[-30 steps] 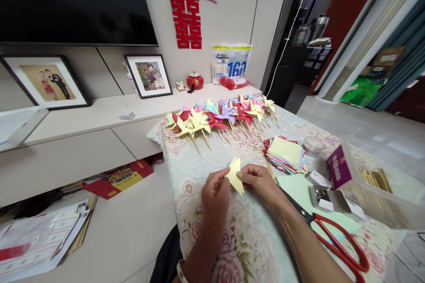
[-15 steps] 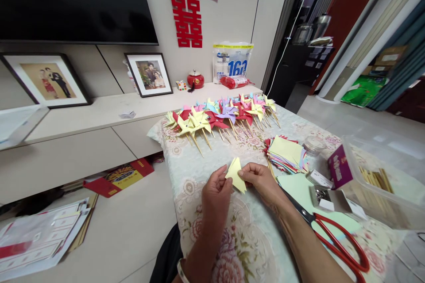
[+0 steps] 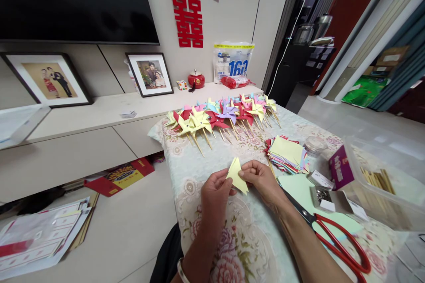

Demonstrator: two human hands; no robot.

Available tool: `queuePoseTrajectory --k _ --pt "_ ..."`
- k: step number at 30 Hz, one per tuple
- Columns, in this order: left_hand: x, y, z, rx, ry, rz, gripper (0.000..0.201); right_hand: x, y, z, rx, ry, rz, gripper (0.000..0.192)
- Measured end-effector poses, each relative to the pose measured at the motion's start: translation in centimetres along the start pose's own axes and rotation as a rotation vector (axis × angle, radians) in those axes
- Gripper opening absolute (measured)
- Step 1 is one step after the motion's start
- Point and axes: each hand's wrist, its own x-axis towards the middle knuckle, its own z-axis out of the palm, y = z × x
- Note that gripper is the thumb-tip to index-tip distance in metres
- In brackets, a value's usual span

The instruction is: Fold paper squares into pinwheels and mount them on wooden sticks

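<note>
A folded piece of pale yellow paper (image 3: 237,178) is held between both hands above the floral tablecloth. My left hand (image 3: 216,188) pinches its left edge, thumb in front. At its right edge, the thumb and fingers of my right hand (image 3: 259,179) are closed on the same paper. Beyond the hands, several paper pinwheels (image 3: 199,120) on thin wooden sticks lie in a row, in yellow, red, purple, pink and blue. To the right sits a stack of cut coloured paper (image 3: 287,154), with a yellow sheet on top.
Large red-handled scissors (image 3: 338,241) lie beside my right forearm on pale green paper (image 3: 294,182). Near them stand a small box of metal fasteners (image 3: 322,196), a round clear container (image 3: 314,145) and a plastic tub (image 3: 357,190) of wooden sticks. A white cabinet (image 3: 109,106) borders the table.
The folded yellow paper has tilted slightly, its lower tip shifting a little to the right. Both hands keep their grip on it.
</note>
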Motion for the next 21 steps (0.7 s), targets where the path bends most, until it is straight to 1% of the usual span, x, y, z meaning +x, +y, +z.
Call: queuePoseTrajectory --k 3,7,10,13,16,21 --pt "0.00 -0.03 -0.01 -0.002 -0.012 -0.007 0.034 -0.22 -0.38 0.16 0.019 -0.022 0.019 0.047" --pt "-0.15 0.05 0.08 0.009 -0.027 -0.015 0.036 -0.42 -0.54 0.31 -0.047 -0.125 0.019 0.036" --pt "-0.25 0.12 0.13 0.036 -0.044 -0.034 0.036 -0.30 -0.29 0.23 -0.078 -0.097 0.006 0.036" --pt "-0.34 0.13 0.12 0.079 -0.057 -0.027 0.028 -0.16 -0.05 0.02 -0.094 -0.061 0.003 0.035" --pt "-0.34 0.07 0.05 0.112 -0.046 -0.005 0.025 -0.14 -0.01 -0.13 -0.108 -0.062 0.006 0.034" --pt "-0.21 -0.15 -0.01 0.118 -0.042 -0.021 0.024 -0.21 -0.18 -0.07 -0.114 -0.077 0.003 0.032"
